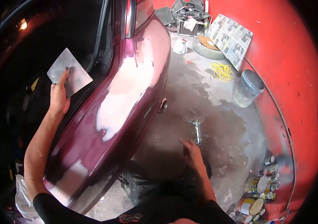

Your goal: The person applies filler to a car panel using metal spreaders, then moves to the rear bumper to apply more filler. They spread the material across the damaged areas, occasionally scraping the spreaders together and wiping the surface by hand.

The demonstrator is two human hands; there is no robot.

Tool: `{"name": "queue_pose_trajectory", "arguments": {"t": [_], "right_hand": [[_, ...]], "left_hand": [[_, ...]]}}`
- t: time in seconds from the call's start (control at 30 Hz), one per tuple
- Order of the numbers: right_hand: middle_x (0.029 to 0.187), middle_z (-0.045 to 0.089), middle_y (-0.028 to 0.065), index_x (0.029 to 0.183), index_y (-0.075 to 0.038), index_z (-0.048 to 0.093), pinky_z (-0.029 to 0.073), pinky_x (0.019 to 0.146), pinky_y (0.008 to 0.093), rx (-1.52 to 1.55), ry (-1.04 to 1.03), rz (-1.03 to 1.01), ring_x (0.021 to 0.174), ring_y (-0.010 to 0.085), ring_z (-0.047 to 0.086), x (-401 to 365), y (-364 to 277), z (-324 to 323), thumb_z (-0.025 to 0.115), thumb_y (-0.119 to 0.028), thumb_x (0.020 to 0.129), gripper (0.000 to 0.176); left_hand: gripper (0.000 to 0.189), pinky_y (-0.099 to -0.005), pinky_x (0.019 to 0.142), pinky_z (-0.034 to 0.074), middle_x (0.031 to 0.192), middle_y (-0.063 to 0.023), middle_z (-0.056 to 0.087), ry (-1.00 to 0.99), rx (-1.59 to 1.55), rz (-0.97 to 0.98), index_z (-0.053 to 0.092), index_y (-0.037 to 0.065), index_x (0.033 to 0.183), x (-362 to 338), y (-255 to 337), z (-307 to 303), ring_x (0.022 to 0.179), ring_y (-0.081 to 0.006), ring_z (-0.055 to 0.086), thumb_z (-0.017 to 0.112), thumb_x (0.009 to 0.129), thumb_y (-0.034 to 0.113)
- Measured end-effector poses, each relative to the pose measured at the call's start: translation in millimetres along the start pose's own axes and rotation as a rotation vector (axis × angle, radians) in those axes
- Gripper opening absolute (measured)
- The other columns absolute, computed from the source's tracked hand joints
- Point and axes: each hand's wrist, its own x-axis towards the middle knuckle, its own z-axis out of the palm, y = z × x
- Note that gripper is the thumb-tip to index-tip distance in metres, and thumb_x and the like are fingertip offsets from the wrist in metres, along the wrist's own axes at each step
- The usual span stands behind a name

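My left hand (59, 98) is closed on a flat, square grey plate (71, 67), its thumb lying across the face. The plate is tilted, above the dark opening of a car. Right beside it runs a maroon car body panel (80, 130) with a large pale pink and white patch (123, 87) that looks like filler or primer. A smaller pale patch (71, 179) shows lower down. My right hand (192, 151) is over the floor to the right of the car, index finger stretched out, and I see nothing in it.
Several paint cans (256, 184) stand at the lower right by the red wall (286, 71). A bucket (247, 89), a yellow cord (221, 71), a tire (205, 51) and a newspaper-covered panel (229, 36) are further back. A hose (278, 108) runs along the wall.
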Motion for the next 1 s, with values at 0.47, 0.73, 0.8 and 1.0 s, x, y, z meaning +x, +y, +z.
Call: {"name": "queue_pose_trajectory", "arguments": {"t": [0.47,0.73,0.8,1.0], "right_hand": [[0.118,0.063,0.0088,0.133,-0.016,0.063,0.037,0.106,0.0617,-0.648,0.513,-0.870,0.115,0.0295,0.059,271,-168,-68,0.059,-0.002,0.083,0.052],[0.115,0.064,0.0042,0.123,-0.022,0.067,0.024,0.105,0.0792,-0.969,0.436,-0.902,0.115,0.0268,0.059,262,-179,-61,0.060,-0.007,0.084,0.043],[0.114,0.064,0.0031,0.122,-0.023,0.068,0.021,0.106,0.0804,-0.946,0.384,-0.856,0.115,0.0255,0.059,252,-180,-65,0.060,-0.007,0.084,0.042],[0.111,0.064,0.0022,0.121,-0.022,0.069,0.018,0.107,0.0807,-0.848,0.413,-0.788,0.115,0.0236,0.058,253,-185,-73,0.059,-0.005,0.085,0.041]], "left_hand": [[0.034,-0.0338,0.085,0.054,0.104,-0.0062,0.070,-0.034,0.002,-0.017,0.067,-0.001,0.114,-6,3,9,0.093,-0.0153,0.066,0.068,0.096,0.028],[0.036,-0.0325,0.086,0.052,0.103,-0.0069,0.071,-0.051,-0.005,0.017,0.069,-0.003,0.111,-7,2,11,0.093,-0.0144,0.066,0.069,0.094,0.029],[0.036,-0.0323,0.086,0.052,0.102,-0.0070,0.071,-0.069,-0.009,0.012,0.069,-0.003,0.110,-7,2,11,0.093,-0.0143,0.066,0.070,0.094,0.029],[0.037,-0.0316,0.087,0.052,0.101,-0.0073,0.071,-0.072,0.018,0.032,0.069,-0.003,0.110,-6,1,9,0.092,-0.0144,0.066,0.070,0.094,0.030]]}}
